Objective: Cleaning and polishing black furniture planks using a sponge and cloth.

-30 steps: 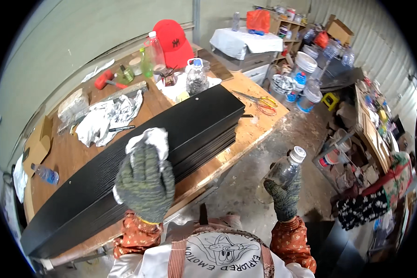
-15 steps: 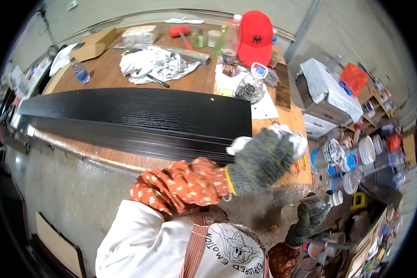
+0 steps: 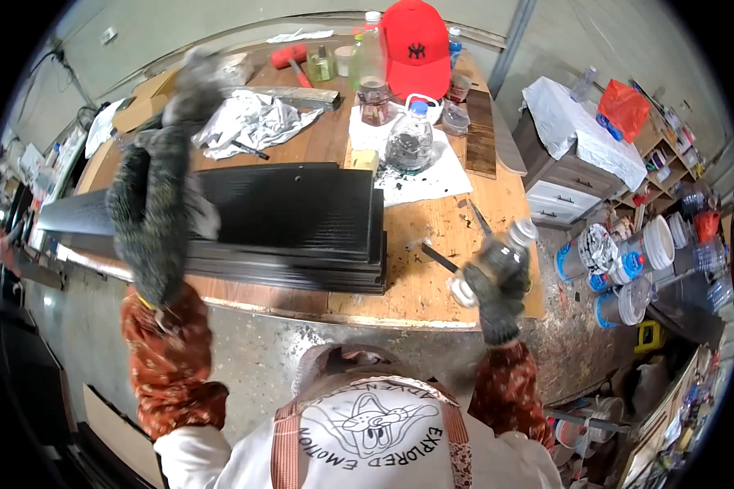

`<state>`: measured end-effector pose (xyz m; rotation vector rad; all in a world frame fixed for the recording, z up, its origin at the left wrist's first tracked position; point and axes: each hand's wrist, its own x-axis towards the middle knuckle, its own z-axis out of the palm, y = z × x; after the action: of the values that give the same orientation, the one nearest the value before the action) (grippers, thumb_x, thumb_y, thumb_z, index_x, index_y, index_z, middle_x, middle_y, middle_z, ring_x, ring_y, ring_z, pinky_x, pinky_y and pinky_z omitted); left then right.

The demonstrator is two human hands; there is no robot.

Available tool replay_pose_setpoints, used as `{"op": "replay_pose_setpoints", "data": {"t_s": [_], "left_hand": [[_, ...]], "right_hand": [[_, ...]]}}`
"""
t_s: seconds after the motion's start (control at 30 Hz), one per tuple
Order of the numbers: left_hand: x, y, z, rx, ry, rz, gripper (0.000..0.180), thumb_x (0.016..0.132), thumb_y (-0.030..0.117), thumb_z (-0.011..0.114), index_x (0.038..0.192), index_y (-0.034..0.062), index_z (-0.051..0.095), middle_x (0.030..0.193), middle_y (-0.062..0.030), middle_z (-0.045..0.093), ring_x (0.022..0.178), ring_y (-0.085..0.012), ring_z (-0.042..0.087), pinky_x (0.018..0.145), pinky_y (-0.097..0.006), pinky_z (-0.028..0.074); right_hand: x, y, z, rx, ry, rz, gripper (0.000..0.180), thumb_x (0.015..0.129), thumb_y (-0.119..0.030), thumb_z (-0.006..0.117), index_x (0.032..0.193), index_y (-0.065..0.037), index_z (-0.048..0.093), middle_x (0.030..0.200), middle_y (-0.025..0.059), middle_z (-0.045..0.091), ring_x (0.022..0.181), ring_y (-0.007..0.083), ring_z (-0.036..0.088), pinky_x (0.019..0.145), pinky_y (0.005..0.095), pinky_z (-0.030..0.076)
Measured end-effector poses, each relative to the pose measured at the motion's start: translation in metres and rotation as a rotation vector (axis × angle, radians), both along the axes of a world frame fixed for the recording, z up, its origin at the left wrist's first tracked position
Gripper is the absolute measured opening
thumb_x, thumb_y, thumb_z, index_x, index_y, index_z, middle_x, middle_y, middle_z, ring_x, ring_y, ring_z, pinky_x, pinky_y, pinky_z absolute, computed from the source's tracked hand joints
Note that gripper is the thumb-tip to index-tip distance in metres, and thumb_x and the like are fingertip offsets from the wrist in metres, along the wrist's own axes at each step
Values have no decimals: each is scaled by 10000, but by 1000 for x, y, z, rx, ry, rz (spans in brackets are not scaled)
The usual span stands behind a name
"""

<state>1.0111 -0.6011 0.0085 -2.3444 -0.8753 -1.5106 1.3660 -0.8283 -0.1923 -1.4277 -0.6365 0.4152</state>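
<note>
Raised over the left part of a stack of black boards (image 3: 269, 196) is my left hand (image 3: 151, 212), in a grey knit glove. It is closed on a whitish cloth (image 3: 205, 210), smeared by motion, that shows at its side. A blurred grey shape above the fingers cannot be made out well. My right hand (image 3: 497, 301), gloved in dark grey, grips a clear plastic bottle (image 3: 501, 259) with dark contents, tilted above the table's right front corner. Beside its fingers shows a small white thing (image 3: 462, 292) of unclear kind. A dark flat strip (image 3: 439, 257) lies close by.
On the wooden table (image 3: 420, 306) stand a clear jug (image 3: 410, 140) on white paper, a red cap (image 3: 417, 49), several bottles and a red-headed mallet (image 3: 289, 56). A crumpled white cloth (image 3: 257, 122) lies behind the boards. Buckets (image 3: 620, 308) and a cabinet (image 3: 575, 175) stand right.
My left hand has swung from the boards' right end far to the left with the cloth. My right hand has brought the bottle up from the lower right to over the table.
</note>
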Motion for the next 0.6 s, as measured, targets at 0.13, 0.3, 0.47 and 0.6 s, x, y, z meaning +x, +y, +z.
{"op": "replay_pose_setpoints", "data": {"t_s": [0.13, 0.3, 0.47, 0.6], "left_hand": [[-37, 58, -20, -842, -254, 80, 282, 918, 187, 604, 1177, 76, 621, 1041, -162, 661, 987, -299, 620, 833, -410, 474], [-41, 58, -13, -476, 405, 391, 404, 909, 411, 583, 1158, 98, 633, 1023, -141, 666, 967, -321, 615, 841, -394, 455], [-27, 52, -7, -685, 272, 372, 397, 910, 423, 562, 1129, 101, 644, 1035, -156, 650, 967, -334, 607, 843, -410, 446], [-37, 52, -10, -678, 273, 472, 412, 913, 417, 554, 1158, 93, 623, 1034, -156, 639, 966, -337, 603, 838, -411, 448]], "right_hand": [[-7, 66, 33, -164, -189, 133, 871, 650, -281, 856, 1331, -32, 374, 1218, 150, 523, 1096, 272, 553, 920, 407, 477], [11, 128, 44, -131, -443, 45, 851, 686, -303, 826, 1334, -7, 359, 1235, 178, 510, 1156, 296, 515, 987, 383, 426], [49, 159, 11, -369, -468, 76, 826, 689, -261, 822, 1331, -25, 361, 1253, 175, 505, 1135, 282, 535, 970, 364, 440], [15, 136, -11, -107, -353, -196, 858, 757, -99, 762, 1432, 17, 245, 1291, 221, 475, 1159, 337, 515, 1006, 371, 426]]}}
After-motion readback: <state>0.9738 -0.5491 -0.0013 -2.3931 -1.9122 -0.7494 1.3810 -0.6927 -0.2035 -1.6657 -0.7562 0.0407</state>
